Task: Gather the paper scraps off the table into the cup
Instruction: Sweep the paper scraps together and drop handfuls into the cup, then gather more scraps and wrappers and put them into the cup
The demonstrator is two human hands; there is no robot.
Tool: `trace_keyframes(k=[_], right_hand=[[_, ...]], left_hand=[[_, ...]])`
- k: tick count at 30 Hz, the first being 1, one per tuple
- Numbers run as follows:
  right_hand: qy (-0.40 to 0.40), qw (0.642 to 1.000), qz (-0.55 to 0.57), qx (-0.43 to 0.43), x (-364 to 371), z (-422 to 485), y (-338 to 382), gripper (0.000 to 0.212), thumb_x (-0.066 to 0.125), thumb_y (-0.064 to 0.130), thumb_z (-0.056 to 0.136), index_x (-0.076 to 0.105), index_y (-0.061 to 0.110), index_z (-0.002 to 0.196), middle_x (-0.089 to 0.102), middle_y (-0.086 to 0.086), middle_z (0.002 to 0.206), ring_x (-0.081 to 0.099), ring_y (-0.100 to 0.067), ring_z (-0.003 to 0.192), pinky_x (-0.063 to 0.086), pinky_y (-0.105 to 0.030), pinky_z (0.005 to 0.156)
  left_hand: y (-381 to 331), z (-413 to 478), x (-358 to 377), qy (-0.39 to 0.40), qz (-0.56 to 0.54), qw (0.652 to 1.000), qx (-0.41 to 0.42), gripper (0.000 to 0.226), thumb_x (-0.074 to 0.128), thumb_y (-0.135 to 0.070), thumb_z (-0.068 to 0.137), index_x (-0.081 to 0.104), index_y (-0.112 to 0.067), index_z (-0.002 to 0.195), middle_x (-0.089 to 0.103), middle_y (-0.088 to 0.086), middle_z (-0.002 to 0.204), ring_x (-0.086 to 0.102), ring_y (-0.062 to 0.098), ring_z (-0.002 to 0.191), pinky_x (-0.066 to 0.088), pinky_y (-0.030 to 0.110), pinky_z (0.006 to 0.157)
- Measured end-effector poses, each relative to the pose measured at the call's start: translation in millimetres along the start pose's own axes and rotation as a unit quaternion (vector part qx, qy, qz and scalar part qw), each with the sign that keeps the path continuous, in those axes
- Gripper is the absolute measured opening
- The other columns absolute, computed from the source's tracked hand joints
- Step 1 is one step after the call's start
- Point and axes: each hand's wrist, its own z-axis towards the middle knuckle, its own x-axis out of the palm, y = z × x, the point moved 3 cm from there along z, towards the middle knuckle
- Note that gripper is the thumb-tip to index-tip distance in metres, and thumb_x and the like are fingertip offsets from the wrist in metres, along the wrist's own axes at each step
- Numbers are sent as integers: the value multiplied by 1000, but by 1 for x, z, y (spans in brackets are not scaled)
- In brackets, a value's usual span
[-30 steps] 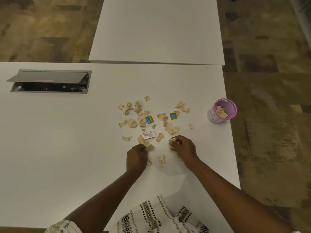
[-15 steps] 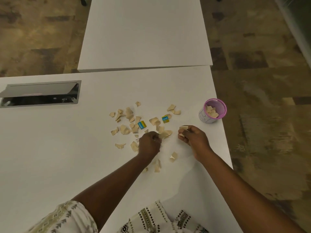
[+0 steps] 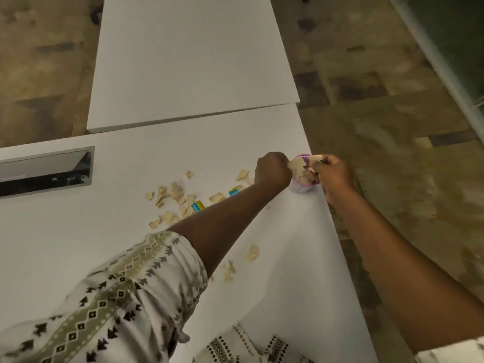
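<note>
A small cup [image 3: 301, 187] with a pink rim stands near the right edge of the white table [image 3: 86, 244]. Both hands meet over its mouth. My left hand [image 3: 272, 170] is closed on tan paper scraps [image 3: 297, 166] at the cup's left side. On the cup's right, my right hand [image 3: 334, 176] pinches more scraps above the rim. Several tan scraps [image 3: 172, 196] and two blue-and-yellow pieces [image 3: 197, 206] lie scattered on the table left of the cup. A few more scraps [image 3: 252, 252] lie nearer to me, partly hidden by my left forearm.
A second white table [image 3: 191, 56] butts against the far side. An open cable hatch [image 3: 44, 171] is set into the table at the left. The table's right edge runs just beside the cup, with patterned floor [image 3: 406, 142] beyond it.
Both hands lifted off the scrap pile and moved right and away from me to the cup, carrying scraps. The camera view tilted and swung right with them.
</note>
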Motion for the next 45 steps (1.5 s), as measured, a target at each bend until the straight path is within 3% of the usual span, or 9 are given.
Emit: trace_keyframes(k=[7, 12, 17, 21, 25, 28, 33, 37, 45], right_hand=[[30, 997, -65, -2, -7, 6, 6, 13, 58, 16, 82, 69, 23, 79, 74, -10, 98, 70, -26, 87, 60, -44, 83], [37, 997, -68, -14, -12, 4, 12, 15, 56, 19, 86, 69, 24, 91, 74, -10, 97, 69, -21, 73, 61, -38, 79], [16, 995, -79, -60, -19, -11, 21, 17, 54, 25, 83, 69, 28, 90, 74, -4, 94, 71, -29, 89, 60, -47, 83], [-15, 987, -102, -120, -15, -34, 25, 21, 58, 26, 90, 73, 21, 104, 74, 1, 98, 70, -19, 92, 59, -39, 84], [2, 971, -140, -195, 9, -64, 18, 15, 61, 23, 92, 73, 17, 97, 72, 1, 91, 68, -18, 85, 56, -27, 78], [80, 959, -174, -209, 39, -79, 0, 16, 62, 18, 94, 71, 11, 106, 71, 1, 98, 66, -14, 89, 45, -5, 72], [195, 901, -313, -230, 90, -77, -35, 38, 65, 24, 90, 61, 14, 127, 60, -8, 130, 61, -24, 110, 46, -31, 94], [250, 845, -420, -217, 122, -71, -47, 64, 64, 33, 90, 41, 17, 147, 34, -12, 154, 39, -30, 138, 37, -40, 112], [245, 796, -499, -240, 157, -116, -65, 65, 61, 36, 89, 36, 18, 147, 34, -12, 143, 36, -33, 130, 45, -41, 95]], left_hand=[[-21, 24, 25, 62, 116, 991, -5, 8, 65, -7, 84, 68, -5, 91, 71, 14, 98, 71, 32, 84, 60, 34, 73], [-34, 28, 33, 64, 135, 989, 21, 15, 68, -16, 86, 56, -11, 78, 62, 9, 90, 67, 28, 92, 42, 29, 65], [-43, 22, 28, 70, 65, 994, 50, 28, 65, -9, 88, 69, -5, 116, 68, 14, 119, 64, 31, 109, 55, 36, 91], [-32, 8, 11, 41, -12, 998, 51, 22, 67, -15, 87, 73, -14, 107, 72, 8, 110, 66, 25, 103, 56, 36, 90], [9, -15, -11, 16, -23, 999, 32, 15, 70, -19, 87, 75, -14, 99, 75, 4, 102, 67, 20, 99, 52, 32, 90], [63, -36, -28, 5, -14, 1000, -4, 18, 70, -25, 88, 75, -13, 102, 75, 2, 103, 67, 17, 98, 50, 29, 89], [167, -71, -60, -29, 67, 996, -58, 16, 69, -28, 90, 72, -17, 101, 72, 0, 101, 68, 19, 93, 50, 28, 79], [225, -108, -86, -80, 134, 982, -105, 31, 68, -30, 90, 66, -17, 117, 63, 7, 116, 60, 26, 108, 49, 35, 85], [278, -153, -84, -91, 217, 953, -193, 74, 65, -52, 86, 39, -18, 146, 30, 17, 151, 33, 38, 136, 46, 54, 97]])
